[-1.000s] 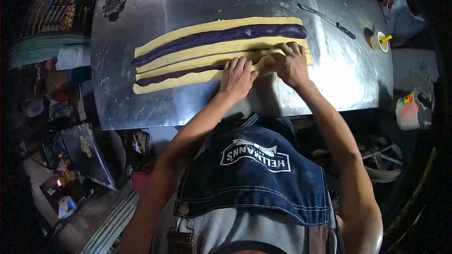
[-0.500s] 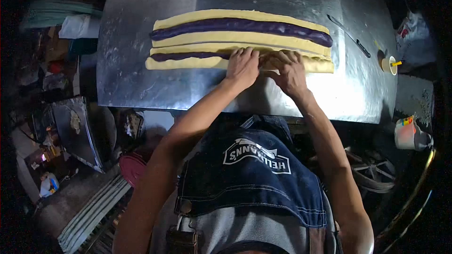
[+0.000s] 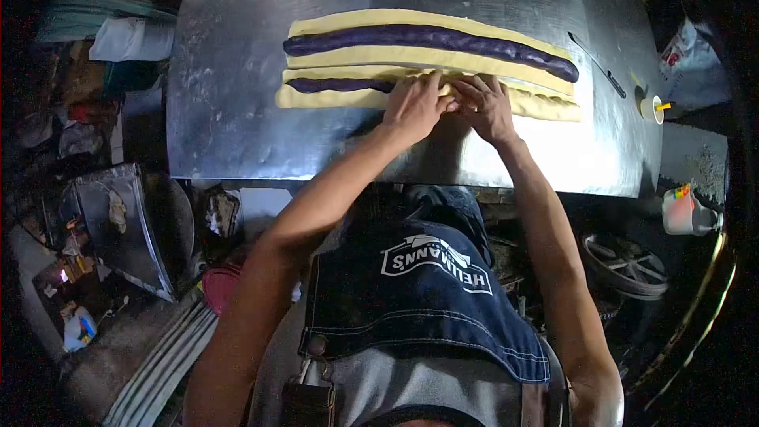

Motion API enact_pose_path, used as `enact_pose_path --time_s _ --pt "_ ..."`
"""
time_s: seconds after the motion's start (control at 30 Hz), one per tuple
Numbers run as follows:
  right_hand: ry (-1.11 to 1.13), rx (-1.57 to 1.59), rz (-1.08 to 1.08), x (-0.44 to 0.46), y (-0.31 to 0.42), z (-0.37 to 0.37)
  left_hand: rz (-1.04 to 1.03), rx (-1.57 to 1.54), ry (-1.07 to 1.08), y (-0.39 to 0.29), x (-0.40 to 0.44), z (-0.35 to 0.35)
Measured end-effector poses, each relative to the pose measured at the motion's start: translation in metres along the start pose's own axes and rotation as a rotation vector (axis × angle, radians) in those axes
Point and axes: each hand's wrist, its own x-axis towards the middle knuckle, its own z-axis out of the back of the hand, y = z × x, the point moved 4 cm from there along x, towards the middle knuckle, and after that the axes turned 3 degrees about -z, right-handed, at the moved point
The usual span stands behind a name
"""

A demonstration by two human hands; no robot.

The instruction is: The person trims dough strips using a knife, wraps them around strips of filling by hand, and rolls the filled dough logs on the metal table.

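Two long yellow dough strips lie across the metal table [image 3: 237,122]. Along the rear dough strip [image 3: 356,56] runs a thick purple filling roll [image 3: 431,36], uncovered. My left hand [image 3: 413,105] and my right hand [image 3: 485,108] are close together at the middle of the front dough strip [image 3: 328,100], fingers bent and gripping its edge. To the left of my hands, a purple filling line [image 3: 340,85] still shows in that strip. On the right, the dough is folded over with a pinched, wavy seam, hiding the filling there. Fingers partly cover the gripped spot.
A knife with a black handle [image 3: 609,77] lies right of the dough. Near the right table edge stands a small pale cup [image 3: 650,109] with a yellow handle sticking out. Below left are a metal tray [image 3: 118,225] and a red round lid [image 3: 224,289].
Both hands have moved left along the front strip, and more folded dough shows right of them. The camera view has shifted, so the dough appears farther right.
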Motion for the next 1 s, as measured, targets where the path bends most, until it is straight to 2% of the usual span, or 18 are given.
enact_pose_path --time_s 0.03,0.07,0.13,0.17,0.27,0.3,0.4,0.5,0.53,0.6,0.63,0.7,0.8,0.9,0.97,1.0 --pt "-0.004 0.002 -0.008 0.002 -0.003 0.003 -0.033 -0.111 -0.092 0.001 -0.008 0.009" --pt "0.058 0.001 0.009 0.006 -0.007 0.002 -0.173 -0.065 -0.206 0.001 -0.017 0.025" --pt "0.151 0.027 -0.01 0.015 -0.008 0.005 -0.3 0.391 -0.211 0.009 -0.035 0.049" --pt "0.157 0.038 0.005 0.017 -0.006 0.004 -0.261 0.32 -0.155 0.021 -0.04 0.052" --pt "-0.249 -0.047 0.118 0.023 0.027 0.018 -0.077 0.289 -0.159 0.031 -0.031 0.038" --pt "-0.19 -0.006 0.153 0.021 0.038 0.014 -0.067 0.354 -0.27 0.027 -0.028 0.037" --pt "-0.119 0.16 0.162 0.019 0.052 -0.016 0.077 0.323 -0.198 0.033 -0.021 0.039" --pt "-0.126 0.084 0.15 0.029 0.043 -0.026 -0.027 0.075 -0.308 0.02 -0.036 0.066" --pt "-0.037 0.112 0.083 0.032 0.043 -0.027 -0.122 0.419 -0.256 0.017 -0.045 0.08" --pt "0.116 0.108 -0.027 0.044 0.047 -0.02 -0.09 0.446 -0.188 0.043 -0.058 0.083" --pt "0.108 0.114 -0.024 0.045 0.053 -0.023 -0.053 0.448 -0.148 0.059 -0.063 0.08" --pt "-0.182 -0.006 0.054 0.047 0.071 -0.012 -0.004 0.449 -0.231 0.062 -0.05 0.073" --pt "-0.14 0.111 0.149 0.052 0.091 -0.021 0.105 0.412 -0.258 0.064 -0.04 0.075" --pt "-0.043 0.141 0.14 0.063 0.096 -0.041 0.097 0.199 -0.035 0.077 -0.044 0.087" --pt "0.072 0.047 0.085 0.07 0.097 -0.051 -0.111 0.234 -0.157 0.067 -0.065 0.114" --pt "0.09 0.095 0.079 0.077 0.095 -0.052 -0.205 0.39 -0.141 0.078 -0.072 0.126"
